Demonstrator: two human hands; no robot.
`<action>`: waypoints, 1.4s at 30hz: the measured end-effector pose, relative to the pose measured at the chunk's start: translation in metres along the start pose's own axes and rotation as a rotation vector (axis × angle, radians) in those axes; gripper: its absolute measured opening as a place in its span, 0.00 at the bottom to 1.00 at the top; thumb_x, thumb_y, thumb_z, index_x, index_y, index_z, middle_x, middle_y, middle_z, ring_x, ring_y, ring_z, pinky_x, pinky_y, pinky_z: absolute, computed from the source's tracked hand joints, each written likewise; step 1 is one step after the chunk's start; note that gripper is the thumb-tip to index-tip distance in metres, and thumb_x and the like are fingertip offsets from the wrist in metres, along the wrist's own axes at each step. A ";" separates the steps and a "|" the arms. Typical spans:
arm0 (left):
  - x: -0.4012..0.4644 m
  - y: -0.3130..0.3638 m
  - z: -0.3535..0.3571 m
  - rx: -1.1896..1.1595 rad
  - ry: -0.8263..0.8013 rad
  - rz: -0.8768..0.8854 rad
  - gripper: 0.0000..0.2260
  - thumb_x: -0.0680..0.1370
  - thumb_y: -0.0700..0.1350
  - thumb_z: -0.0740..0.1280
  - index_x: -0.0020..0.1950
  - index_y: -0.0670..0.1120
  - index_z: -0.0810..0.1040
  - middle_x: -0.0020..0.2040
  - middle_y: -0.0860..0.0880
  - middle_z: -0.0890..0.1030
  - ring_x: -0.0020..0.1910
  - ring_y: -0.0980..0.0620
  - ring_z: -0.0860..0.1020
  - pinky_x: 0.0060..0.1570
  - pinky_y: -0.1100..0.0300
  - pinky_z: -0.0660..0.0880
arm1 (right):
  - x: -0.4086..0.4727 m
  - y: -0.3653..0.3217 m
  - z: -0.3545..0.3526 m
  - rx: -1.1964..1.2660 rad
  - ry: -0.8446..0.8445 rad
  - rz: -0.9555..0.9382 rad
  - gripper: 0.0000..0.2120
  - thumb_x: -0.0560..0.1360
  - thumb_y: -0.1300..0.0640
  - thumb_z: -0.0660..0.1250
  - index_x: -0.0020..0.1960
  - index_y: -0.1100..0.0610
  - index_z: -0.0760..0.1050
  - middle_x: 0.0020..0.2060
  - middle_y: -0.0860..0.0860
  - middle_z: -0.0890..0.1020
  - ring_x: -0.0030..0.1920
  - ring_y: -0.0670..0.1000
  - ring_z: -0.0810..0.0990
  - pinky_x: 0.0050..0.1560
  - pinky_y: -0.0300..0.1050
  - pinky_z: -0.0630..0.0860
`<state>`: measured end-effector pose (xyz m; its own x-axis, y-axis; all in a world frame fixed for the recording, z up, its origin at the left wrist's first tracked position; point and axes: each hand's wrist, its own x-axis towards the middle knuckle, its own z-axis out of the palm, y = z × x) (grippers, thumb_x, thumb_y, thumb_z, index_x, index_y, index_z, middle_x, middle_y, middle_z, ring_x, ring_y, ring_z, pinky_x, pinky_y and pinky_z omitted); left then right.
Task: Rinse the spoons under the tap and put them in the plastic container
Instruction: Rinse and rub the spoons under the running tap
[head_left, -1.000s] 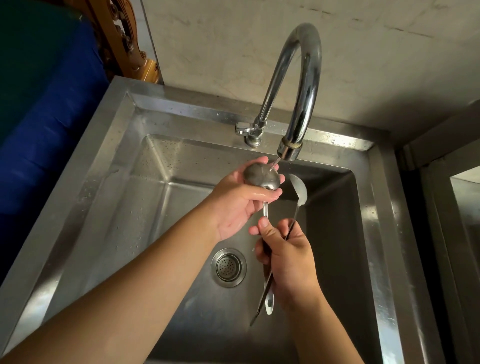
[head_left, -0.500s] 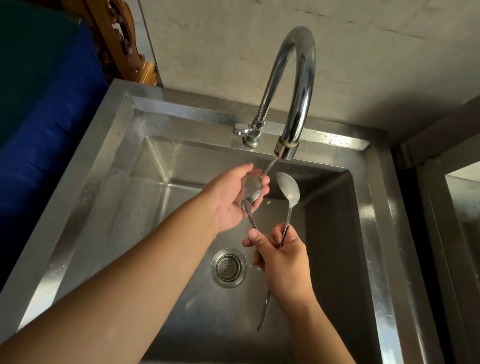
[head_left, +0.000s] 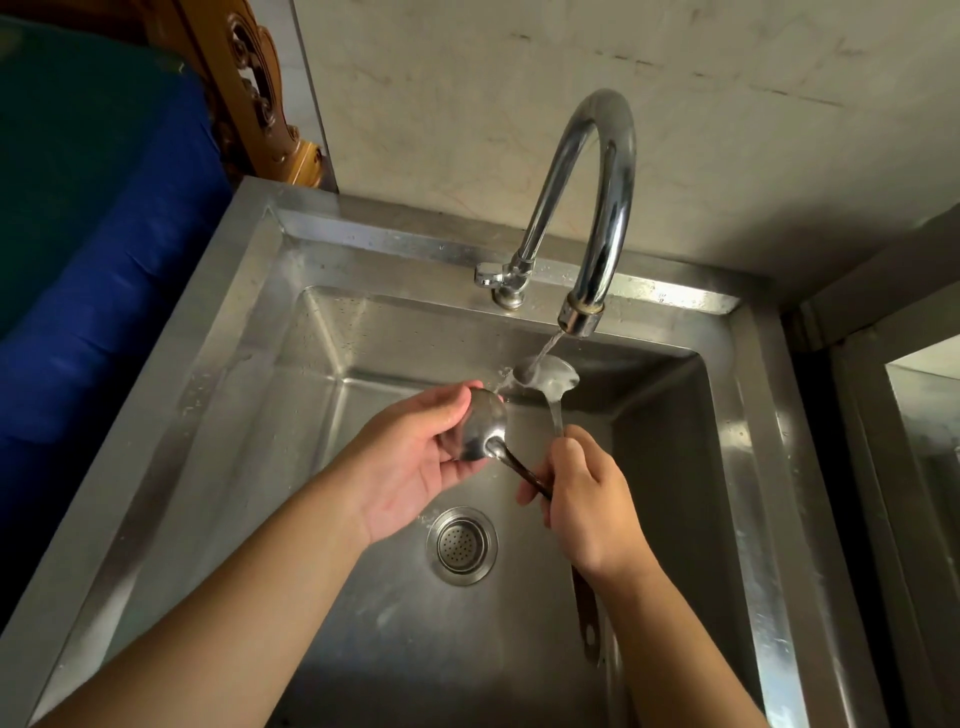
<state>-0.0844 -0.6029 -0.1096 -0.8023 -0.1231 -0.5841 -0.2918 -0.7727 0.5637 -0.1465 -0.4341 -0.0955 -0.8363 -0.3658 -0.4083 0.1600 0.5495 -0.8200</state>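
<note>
One spoon has its bowl directly under the tap, and the water stream falls into it. Its handle goes down into the right hand, which is closed around it. A second spoon lies lower and to the left; its bowl rests against the fingers of the left hand, which cups it loosely, and its dark handle also runs into the right fist. The two hands are near each other, above the drain of the steel sink. A handle end shows below the right wrist.
</note>
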 end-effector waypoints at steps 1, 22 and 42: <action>-0.003 -0.002 0.001 -0.022 -0.004 0.023 0.15 0.73 0.43 0.71 0.59 0.44 0.82 0.54 0.40 0.83 0.43 0.48 0.83 0.39 0.56 0.82 | 0.003 -0.002 0.000 -0.022 -0.001 -0.013 0.14 0.77 0.55 0.53 0.40 0.62 0.71 0.31 0.52 0.86 0.31 0.48 0.76 0.38 0.53 0.74; 0.008 -0.005 0.001 0.018 0.148 0.147 0.08 0.74 0.46 0.73 0.50 0.44 0.82 0.42 0.45 0.85 0.36 0.50 0.84 0.37 0.59 0.82 | 0.009 -0.020 0.005 0.050 -0.032 -0.022 0.16 0.81 0.57 0.61 0.34 0.56 0.68 0.28 0.45 0.70 0.31 0.45 0.66 0.35 0.46 0.66; 0.069 -0.009 0.043 0.534 0.254 0.194 0.29 0.52 0.56 0.85 0.50 0.60 0.82 0.50 0.56 0.85 0.47 0.57 0.84 0.44 0.63 0.80 | -0.004 0.021 0.012 0.157 -0.090 -0.150 0.17 0.86 0.55 0.57 0.40 0.59 0.70 0.31 0.45 0.71 0.33 0.42 0.67 0.34 0.34 0.68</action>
<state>-0.1596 -0.5777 -0.1302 -0.7374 -0.4251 -0.5249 -0.4257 -0.3107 0.8498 -0.1339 -0.4302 -0.1161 -0.8079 -0.5041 -0.3053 0.1226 0.3630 -0.9237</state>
